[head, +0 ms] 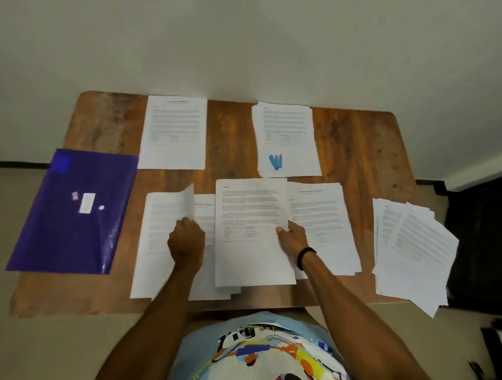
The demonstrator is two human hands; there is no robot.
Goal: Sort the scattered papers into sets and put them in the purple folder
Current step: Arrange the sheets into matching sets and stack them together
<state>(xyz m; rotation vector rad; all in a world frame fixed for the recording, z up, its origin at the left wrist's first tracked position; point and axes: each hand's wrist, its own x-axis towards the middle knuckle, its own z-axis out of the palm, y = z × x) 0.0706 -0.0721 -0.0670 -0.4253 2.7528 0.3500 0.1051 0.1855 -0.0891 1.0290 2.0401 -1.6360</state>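
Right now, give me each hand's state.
Left hand: grips the lifted white printed sheet.
Right hand: pinches the middle white printed sheet.

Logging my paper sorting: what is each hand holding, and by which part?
The left hand grips the near-left sheet by its curled-up right edge. The right hand holds the centre sheet by its right edge.

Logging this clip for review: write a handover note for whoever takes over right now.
Left hand grips a curling white sheet on the near-left pile. Right hand pinches the centre printed sheet.
Purple plastic folder lies flat, left on the brown wooden table, seemingly unfilled.
Done, apparently: far-left stack, far-right stack under small blue items.
Left: fanned loose pile at right, remaining sorting, filing.
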